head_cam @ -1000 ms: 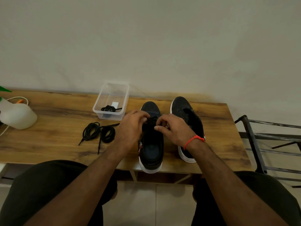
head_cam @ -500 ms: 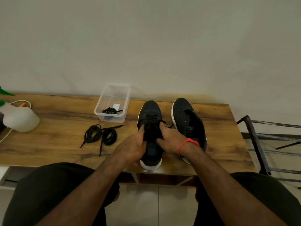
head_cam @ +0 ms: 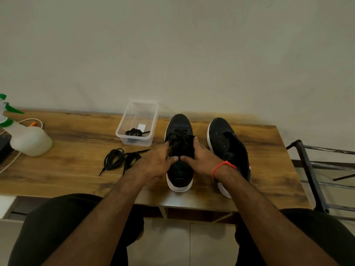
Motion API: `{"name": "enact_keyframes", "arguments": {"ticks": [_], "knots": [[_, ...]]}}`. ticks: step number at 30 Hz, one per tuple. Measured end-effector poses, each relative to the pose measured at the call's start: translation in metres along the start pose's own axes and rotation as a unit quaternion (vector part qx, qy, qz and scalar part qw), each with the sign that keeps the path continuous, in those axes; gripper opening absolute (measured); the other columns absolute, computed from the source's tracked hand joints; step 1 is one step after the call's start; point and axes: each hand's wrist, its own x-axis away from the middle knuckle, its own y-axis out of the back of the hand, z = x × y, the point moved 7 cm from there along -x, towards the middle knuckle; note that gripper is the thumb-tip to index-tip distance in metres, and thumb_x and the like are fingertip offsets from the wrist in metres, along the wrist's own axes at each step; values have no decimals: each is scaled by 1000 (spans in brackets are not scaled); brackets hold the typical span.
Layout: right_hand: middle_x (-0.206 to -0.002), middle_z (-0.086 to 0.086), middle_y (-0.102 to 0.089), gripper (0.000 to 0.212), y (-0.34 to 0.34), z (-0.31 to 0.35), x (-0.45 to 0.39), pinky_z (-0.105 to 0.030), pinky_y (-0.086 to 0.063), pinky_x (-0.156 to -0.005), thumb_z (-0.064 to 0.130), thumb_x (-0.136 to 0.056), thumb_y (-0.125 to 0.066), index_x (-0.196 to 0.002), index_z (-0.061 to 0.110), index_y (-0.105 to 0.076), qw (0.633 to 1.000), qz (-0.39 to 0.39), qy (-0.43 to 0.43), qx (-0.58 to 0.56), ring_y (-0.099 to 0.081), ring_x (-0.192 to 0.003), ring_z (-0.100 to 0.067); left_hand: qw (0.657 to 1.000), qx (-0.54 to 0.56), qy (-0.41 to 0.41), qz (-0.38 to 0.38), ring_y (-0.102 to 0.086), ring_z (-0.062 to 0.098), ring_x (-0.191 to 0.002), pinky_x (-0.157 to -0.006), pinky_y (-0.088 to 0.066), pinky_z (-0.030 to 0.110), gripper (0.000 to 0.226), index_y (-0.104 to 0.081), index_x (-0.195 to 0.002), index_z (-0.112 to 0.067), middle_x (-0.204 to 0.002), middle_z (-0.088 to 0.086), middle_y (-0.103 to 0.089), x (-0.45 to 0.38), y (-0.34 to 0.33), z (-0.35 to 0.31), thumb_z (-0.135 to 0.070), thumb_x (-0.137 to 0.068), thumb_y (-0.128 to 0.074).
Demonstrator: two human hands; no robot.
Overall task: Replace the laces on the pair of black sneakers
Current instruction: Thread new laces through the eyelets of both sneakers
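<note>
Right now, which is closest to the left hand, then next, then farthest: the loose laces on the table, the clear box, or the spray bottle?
From the left hand, head view:
1. Loose laces, just to its left on the table.
2. Clear box, behind the laces, toward the wall.
3. Spray bottle, far left edge.

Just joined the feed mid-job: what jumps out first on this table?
Both hands, left hand and right hand, grip the laced sneaker at the table's middle, thumbs meeting over its tongue. Right of it stands the unlaced sneaker, its eyelets bare. Left of the hands lies a loose bundle of black laces on the wooden table, with another lace in the clear plastic tub behind.
</note>
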Motion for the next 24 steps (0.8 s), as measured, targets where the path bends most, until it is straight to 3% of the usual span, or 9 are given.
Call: {"name": "enact_keyframes", "arguments": {"ticks": [1, 4, 5, 9, 13, 16, 20, 24], "knots": [[-158, -10, -32, 79, 8, 3, 4, -42, -38, -115, 41, -98, -57, -158, 18, -12, 1000, -5, 3, -1, -40, -141, -32, 1000, 0, 8, -22, -66, 25, -101, -73, -55, 33, 39, -44, -144, -26, -128, 1, -59, 0, 15, 3, -32, -106, -48], [-148, -10, -49, 51, 40, 13, 23, -30, -35, -109, 26, -105, -49, -152, 14, -35, 998, -49, 36, 19, -45, -136, -27, 975, -82, 29, -205, -65, 24, -103, -80, -54, 39, 32, -60, -134, -27, -126, 3, -67, -16, 84, 28, -27, -103, -56], [-146, -8, -52, 46, 51, 15, 28, -27, -34, -108, 24, -106, -48, -150, 14, -40, 996, -67, 46, 20, -46, -135, -25, 967, -101, 43, -229, -65, 23, -103, -80, -54, 38, 30, -65, -129, -27, -122, 3, -69, -26, 99, 37, -23, -101, -59], [-135, -2, -62, 41, 62, 13, 33, -21, -37, -103, 26, -104, -52, -144, 17, -52, 992, -97, 69, 34, -55, -125, -17, 943, -293, 62, -145, -66, 21, -102, -75, -54, 33, 32, -68, -122, -33, -123, -2, -69, -72, 106, 57, -14, -96, -64], [-126, 2, -66, 35, 57, 11, 29, -28, -43, -106, 30, -102, -55, -136, 20, -60, 991, -98, 77, 43, -59, -116, -13, 893, -443, 33, -71, -61, 24, -114, -93, -51, 36, 37, -65, -130, -34, -127, 0, -66, -99, 97, 59, -21, -96, -67], [-125, 4, -66, 34, 59, 7, 25, -27, -45, -101, 31, -102, -54, -134, 21, -61, 991, -99, 70, 48, -59, -113, -13, 872, -484, 17, -62, -54, 26, -124, -102, -44, 40, 48, -56, -139, -35, -136, 2, -58, -113, 103, 56, -36, -94, -69], [-117, 2, -70, 29, 66, 5, 24, -30, -49, -100, 28, -102, -53, -127, 21, -67, 990, -115, 73, 44, -61, -110, -14, 851, -522, 26, -60, -56, 26, -116, -99, -48, 39, 34, -66, -125, -25, -126, 4, -57, -120, 100, 61, -37, -94, -67], [-132, 3, -61, 37, 82, -3, 29, -45, -42, -108, 20, -98, -49, -130, 31, -62, 972, -176, 44, 147, -50, -125, -24, 873, -477, 16, -101, -55, 27, -109, -97, -43, 42, 19, -60, -116, -21, -120, 6, -65, -118, 113, 62, -27, -98, -58]]}}
